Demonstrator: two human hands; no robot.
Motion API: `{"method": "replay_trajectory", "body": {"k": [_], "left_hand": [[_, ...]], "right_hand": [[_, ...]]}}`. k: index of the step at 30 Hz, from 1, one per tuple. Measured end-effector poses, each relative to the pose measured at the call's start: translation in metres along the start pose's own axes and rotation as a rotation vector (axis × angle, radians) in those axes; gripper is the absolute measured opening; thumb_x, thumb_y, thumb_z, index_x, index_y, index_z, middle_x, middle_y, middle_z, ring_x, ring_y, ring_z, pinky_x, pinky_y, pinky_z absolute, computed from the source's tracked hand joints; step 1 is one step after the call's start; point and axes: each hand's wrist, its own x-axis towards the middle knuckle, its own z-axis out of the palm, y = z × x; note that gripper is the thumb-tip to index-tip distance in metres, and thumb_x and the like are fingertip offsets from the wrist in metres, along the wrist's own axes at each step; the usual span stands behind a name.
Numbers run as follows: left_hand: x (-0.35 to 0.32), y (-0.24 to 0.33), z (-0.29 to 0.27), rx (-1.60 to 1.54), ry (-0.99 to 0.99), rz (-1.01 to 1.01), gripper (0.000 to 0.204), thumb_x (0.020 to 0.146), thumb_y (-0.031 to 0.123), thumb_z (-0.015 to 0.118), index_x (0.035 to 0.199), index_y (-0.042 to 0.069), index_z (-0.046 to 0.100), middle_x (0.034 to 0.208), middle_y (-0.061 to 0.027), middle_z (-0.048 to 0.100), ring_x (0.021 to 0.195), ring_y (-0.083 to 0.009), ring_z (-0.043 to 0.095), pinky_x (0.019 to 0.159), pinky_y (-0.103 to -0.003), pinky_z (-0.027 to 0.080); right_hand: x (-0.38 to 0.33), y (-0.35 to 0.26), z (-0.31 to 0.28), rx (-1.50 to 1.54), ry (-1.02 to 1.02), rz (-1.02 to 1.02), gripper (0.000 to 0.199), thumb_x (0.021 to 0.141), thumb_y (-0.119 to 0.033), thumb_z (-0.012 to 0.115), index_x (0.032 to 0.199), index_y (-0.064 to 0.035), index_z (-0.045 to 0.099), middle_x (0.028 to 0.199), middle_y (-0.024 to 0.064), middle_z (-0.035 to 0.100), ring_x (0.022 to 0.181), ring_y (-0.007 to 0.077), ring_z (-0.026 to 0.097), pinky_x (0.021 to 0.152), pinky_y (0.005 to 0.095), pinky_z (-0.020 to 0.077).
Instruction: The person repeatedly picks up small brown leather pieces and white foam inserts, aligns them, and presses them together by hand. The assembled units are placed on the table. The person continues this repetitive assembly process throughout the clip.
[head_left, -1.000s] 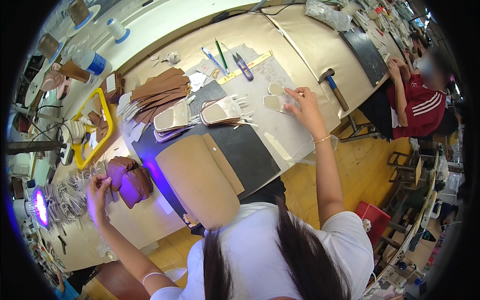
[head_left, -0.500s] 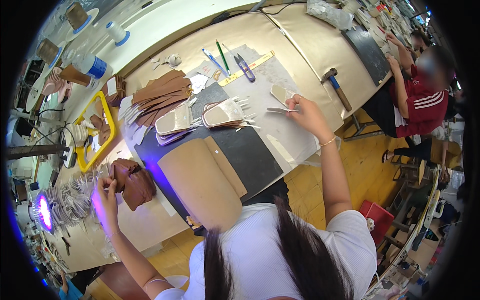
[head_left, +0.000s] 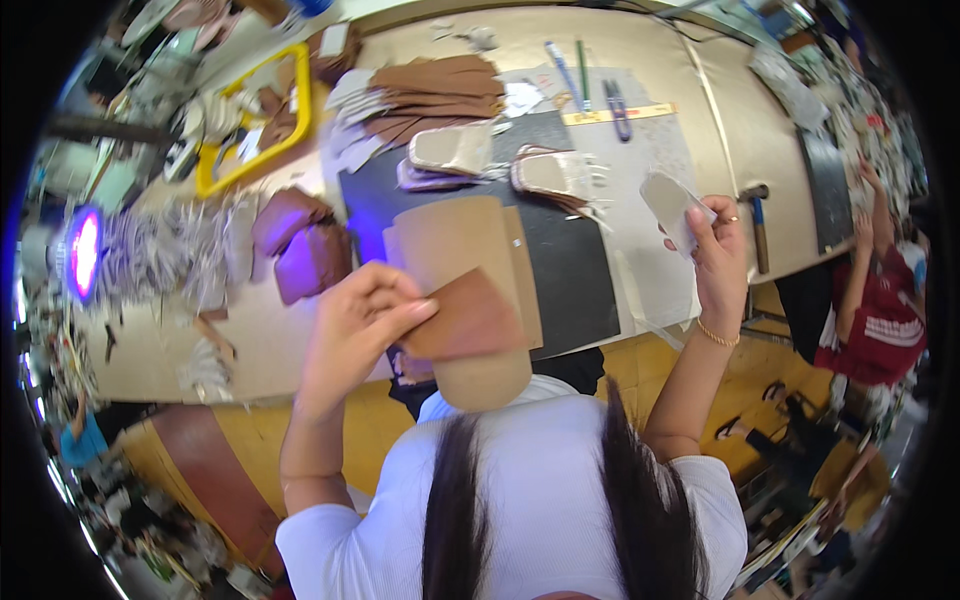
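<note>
My left hand pinches a brown leather piece by its left edge, above the tan board in front of me. Folded brown leather pieces lie in a stack on the table beyond that hand. In my right hand, thumb and fingers grip a pale insole-shaped piece with a rounded end. Whether a second layer is in that grip, I cannot tell. Two stacks of pale-topped insole pieces rest on the dark mat between my hands.
Brown leather strips lie at the back, beside a yellow frame. Pens, purple thread snips and a yellow ruler are farther right. A hammer lies near the right edge. A lamp glows purple at left; a co-worker in red sits right.
My left hand has come from the brown stack toward the middle, bringing one leather piece. My right hand has turned, so the pale piece's flat face shows. The head view has shifted.
</note>
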Motion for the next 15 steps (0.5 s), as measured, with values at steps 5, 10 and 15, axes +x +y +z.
{"method": "replay_trajectory", "body": {"k": [5,10,15], "left_hand": [[0.009,-0.017,-0.005,-0.200,-0.069,-0.163,0.018,0.090,0.015,0.061,0.093,-0.002,0.055,0.074,-0.0086,0.063,0.058,-0.0141,0.064,0.050,-0.021,0.053],[0.003,-0.023,-0.008,-0.249,-0.086,-0.241,0.037,0.097,0.030,0.048,0.092,-0.005,0.056,0.074,-0.0156,0.065,0.057,-0.0198,0.067,0.049,-0.023,0.055],[0.001,-0.015,-0.008,-0.293,-0.127,-0.259,0.041,0.093,0.037,0.055,0.087,-0.004,0.057,0.073,-0.0111,0.061,0.061,-0.0203,0.068,0.052,-0.024,0.055]], "right_hand": [[-0.037,-0.012,0.057,0.063,-0.312,0.055,0.019,0.085,-0.015,0.068,0.095,-0.0037,0.055,0.083,0.0026,0.062,0.071,0.0062,0.059,0.062,0.0181,0.0486],[-0.057,-0.029,0.126,0.102,-0.592,0.210,0.020,0.081,-0.009,0.072,0.092,-0.0017,0.057,0.083,0.0028,0.063,0.073,0.0050,0.058,0.063,0.0177,0.0469],[-0.051,-0.029,0.146,-0.023,-0.649,0.249,0.020,0.080,-0.009,0.072,0.090,-0.0012,0.056,0.083,0.0044,0.063,0.072,0.0057,0.058,0.065,0.0189,0.0470]]}}
